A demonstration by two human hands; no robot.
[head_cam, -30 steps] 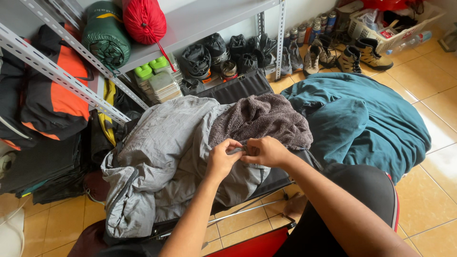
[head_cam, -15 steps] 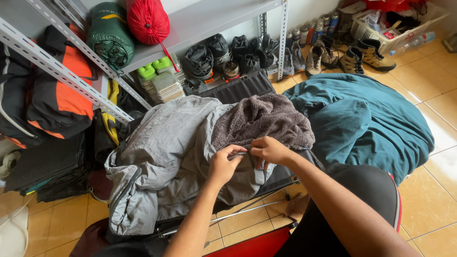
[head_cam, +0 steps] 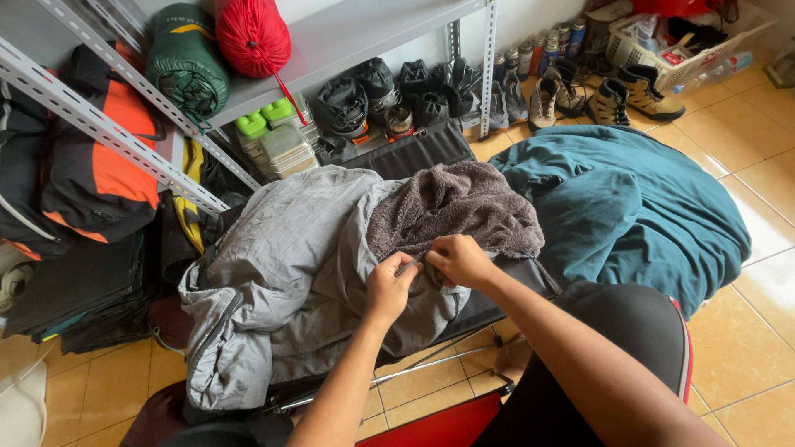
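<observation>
We see both hands meeting at the near edge of a grey jacket [head_cam: 306, 273] that lies spread over a dark folding cot [head_cam: 431, 153]. The left hand [head_cam: 391, 285] has its grip closed, thumb and fingers pinching a fold of the jacket's edge; the right hand [head_cam: 460, 259] is closed on the same edge just beside it, knuckles toward us. What sits between the fingertips is too small and too covered to make out; a thin dark line there could be a zipper, but we cannot tell.

The jacket's fuzzy grey-brown lining [head_cam: 455, 207] is turned out at the cot's far right part. The cot's surface is mostly hidden under the jacket; only its far edge and a strip at the near right corner show, with thin metal legs below.

On the floor just right of the cot lies a bulky teal sleeping bag [head_cam: 629, 207]. A dark seat with a red rim [head_cam: 629, 331] is partly covered by the right forearm. Behind, a metal shelf [head_cam: 356, 37] carries a red stuff sack [head_cam: 251, 33] and a green roll [head_cam: 186, 66], both cut off by the top edge. Boots [head_cam: 629, 91] stand on the tiled floor [head_cam: 745, 364] at the far right.
</observation>
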